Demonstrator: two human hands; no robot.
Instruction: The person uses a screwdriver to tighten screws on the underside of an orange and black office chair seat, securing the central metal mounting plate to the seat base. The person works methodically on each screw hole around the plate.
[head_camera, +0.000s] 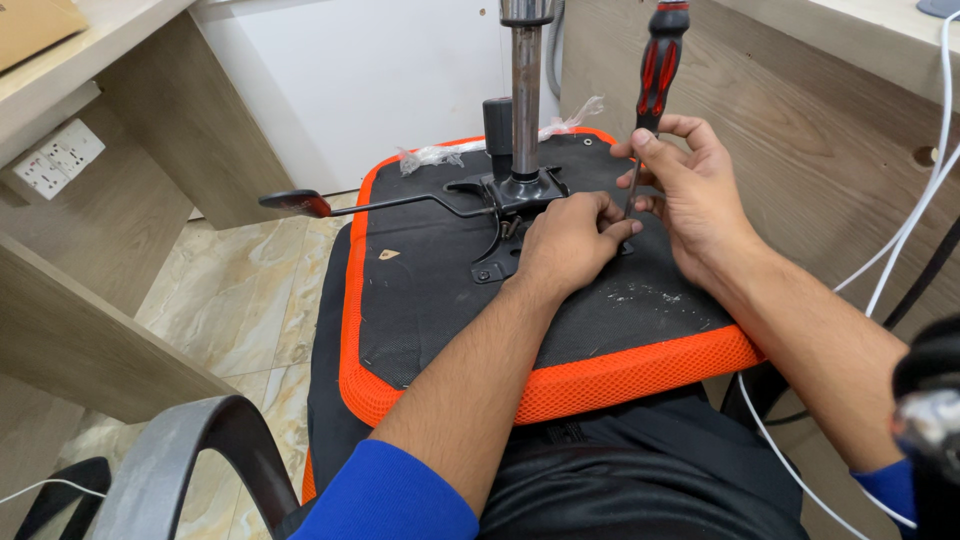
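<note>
Orange mesh ran round the edge of the upturned chair seat (640, 375), which lay across the person's lap with its black underside facing up. A black metal plate (505, 215) sat on that underside, with a shiny steel post (526, 95) standing straight up from it and a thin lever (380, 205) with a red-tipped paddle sticking out to the left. The left hand (570, 240) pressed down on the seat just beside the plate, fingers curled, though what they pinched could not be seen. The right hand (695, 195) had its grip closed round the thin shaft of a red and black screwdriver (655, 70), held almost upright, tip down by the left fingers.
</note>
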